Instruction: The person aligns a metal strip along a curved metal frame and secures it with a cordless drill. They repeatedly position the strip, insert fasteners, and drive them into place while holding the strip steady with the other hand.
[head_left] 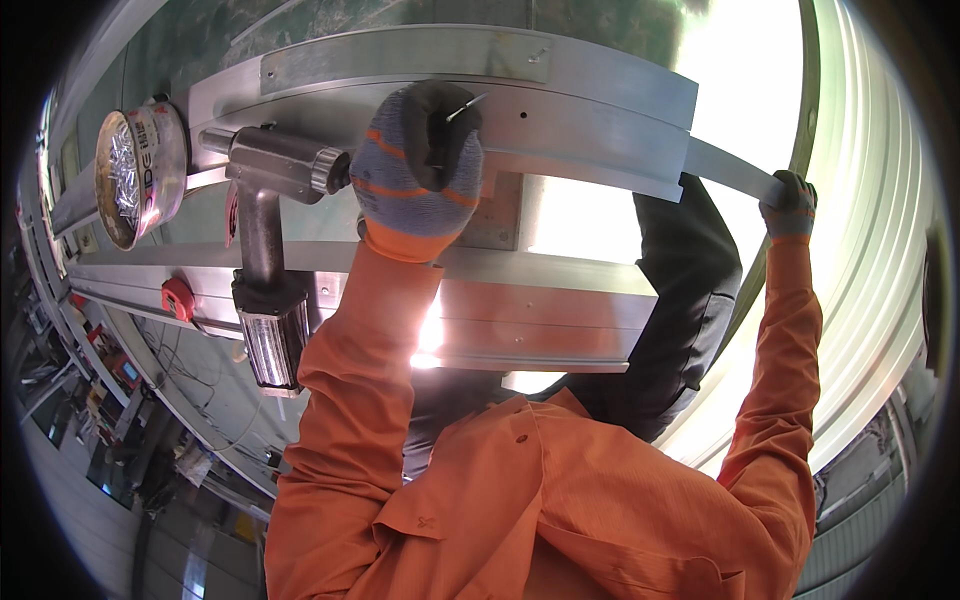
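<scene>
A: State the position of the screw (462, 108).

B: It stands point-out against the upper aluminium rail (590, 85), pinched in the dark fingertips of the left hand (420, 160). That hand wears a grey knit glove with orange stripes, and its fingers are clenched on the screw.

A: What lies just left of that hand?

B: A cordless drill (272, 220), unheld. Its chuck nearly touches the glove; its handle and battery point down across the lower aluminium rail (540, 300), which lies below the upper rail.

A: And further left?

B: A round tin of screws (135, 175), lying on its side beside the drill's rear end, mouth facing outward.

A: Report the right hand (790, 205).

B: It is at the right end of the upper rail, gloved likewise, fingers wrapped around a thin metal strip (725, 168) that projects from that rail's end. Both sleeves are orange.

A: Anything between the arms?

B: A dark-clothed figure (690, 300), below the upper rail, partly hidden by the lower rail.
</scene>
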